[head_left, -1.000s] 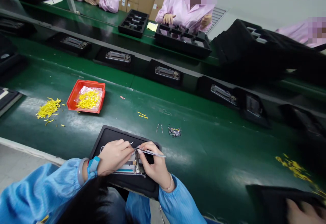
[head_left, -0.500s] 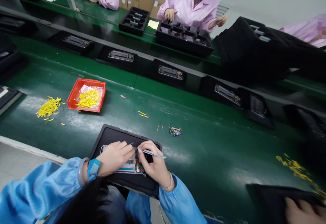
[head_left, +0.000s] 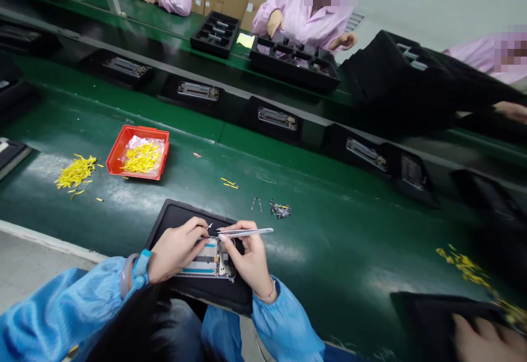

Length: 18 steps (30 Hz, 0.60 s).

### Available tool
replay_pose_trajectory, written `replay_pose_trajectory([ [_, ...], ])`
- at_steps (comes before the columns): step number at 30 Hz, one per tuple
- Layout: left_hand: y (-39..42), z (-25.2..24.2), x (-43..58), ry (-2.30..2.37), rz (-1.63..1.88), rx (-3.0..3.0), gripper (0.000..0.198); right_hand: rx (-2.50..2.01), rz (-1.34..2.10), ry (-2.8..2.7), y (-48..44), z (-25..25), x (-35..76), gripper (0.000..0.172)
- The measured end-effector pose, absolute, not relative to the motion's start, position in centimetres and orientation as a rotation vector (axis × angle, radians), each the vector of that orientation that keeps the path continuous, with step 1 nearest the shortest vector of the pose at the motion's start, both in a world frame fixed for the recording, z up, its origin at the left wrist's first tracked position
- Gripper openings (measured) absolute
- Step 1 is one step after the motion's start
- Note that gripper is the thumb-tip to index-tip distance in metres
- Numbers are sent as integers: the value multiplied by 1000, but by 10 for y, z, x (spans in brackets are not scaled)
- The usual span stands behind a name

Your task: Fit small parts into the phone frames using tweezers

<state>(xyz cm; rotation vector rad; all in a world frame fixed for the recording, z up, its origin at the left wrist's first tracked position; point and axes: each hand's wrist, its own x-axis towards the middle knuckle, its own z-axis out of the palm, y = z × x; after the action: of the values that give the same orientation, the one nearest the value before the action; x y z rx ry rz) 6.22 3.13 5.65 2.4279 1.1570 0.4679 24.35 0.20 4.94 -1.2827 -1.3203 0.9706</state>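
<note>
An opened phone body (head_left: pixel 201 268) lies on a black padded tray (head_left: pixel 164 222) in front of me, its circuit parts bare at the right end. My right hand (head_left: pixel 249 257) grips a pair of silver tweezers (head_left: pixel 255 232), held nearly level with the tips pointing left over the phone's top edge. My left hand (head_left: pixel 179 249) lies across the phone's left part, thumb and fingers pinched on a small thin strip (head_left: pixel 209 226) close to the tweezer tips. The strip's kind is too small to make out.
Beyond the tray lie a small pile of dark parts (head_left: pixel 280 209), loose yellow strips (head_left: pixel 229 183) and a red bin (head_left: pixel 117 150) of yellow pieces. A yellow heap (head_left: pixel 76 172) is left of it. Phones on black trays (head_left: pixel 197 91) line the back. A co-worker's hand (head_left: pixel 481 340) shows lower right.
The tweezers have swung from slanting down to nearly level. My left hand has drawn back slightly left, uncovering more of the phone. The small strip now stands up between the hands.
</note>
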Motion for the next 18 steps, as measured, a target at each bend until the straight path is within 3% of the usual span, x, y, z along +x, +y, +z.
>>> replay_pose_trajectory([
  [11, 32, 52, 64, 1183, 446, 2454, 19, -1373, 742, -1542, 1, 51, 242, 6],
  [18, 37, 56, 60, 1069, 471, 2472, 24, -1346, 765, -1530, 1, 53, 242, 9],
])
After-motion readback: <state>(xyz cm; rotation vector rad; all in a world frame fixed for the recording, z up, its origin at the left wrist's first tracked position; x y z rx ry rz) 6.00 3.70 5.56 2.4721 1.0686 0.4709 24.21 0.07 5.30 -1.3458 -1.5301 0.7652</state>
